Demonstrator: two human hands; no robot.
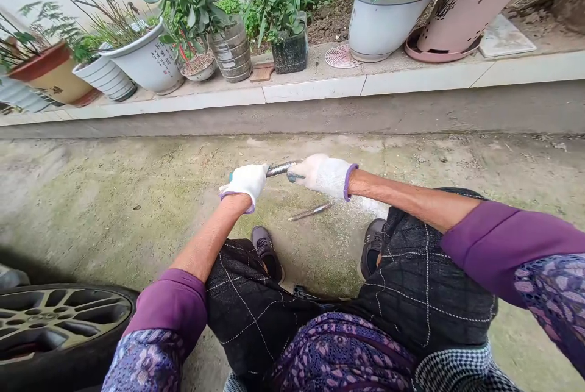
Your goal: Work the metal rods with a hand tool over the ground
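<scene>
My left hand [247,180], in a white knit glove with purple trim, is closed around a short silvery metal rod [280,169] with a ridged, thread-like surface. The rod spans the gap between my hands, slightly tilted, just above the ground. At its other end my right hand [320,174], in a matching glove, is closed with its fingers at the tip; the exact grip is partly hidden. Dark green patches show at the glove fingers. A second thin metal rod [309,211] lies on the concrete below my hands, between my shoes.
Potted plants, among them a white pot [393,23] and a pink planter [457,8], stand on a tiled ledge [315,88] ahead. A car wheel [59,325] is at lower left. Pale crumbs [365,204] lie on the mossy concrete floor [137,178] near my right shoe [372,245].
</scene>
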